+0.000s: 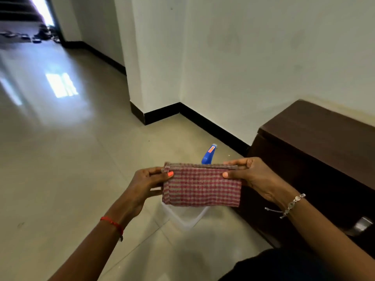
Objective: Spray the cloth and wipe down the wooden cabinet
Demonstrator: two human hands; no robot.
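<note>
A folded pink-and-grey checked cloth (200, 185) hangs in the air between both hands. My left hand (145, 184) pinches its upper left corner, and my right hand (253, 177) pinches its upper right corner. Behind the cloth, the blue head of a spray bottle (209, 155) stands on the floor, its lower part hidden. The dark wooden cabinet (316, 151) stands low against the wall at the right, close to my right hand.
A white plastic container (186, 218) sits on the tiled floor below the cloth. A white wall with black skirting runs behind the cabinet, with a jutting corner (142, 112). Open tiled floor (60, 159) stretches to the left. Shoes lie at the far doorway (38, 35).
</note>
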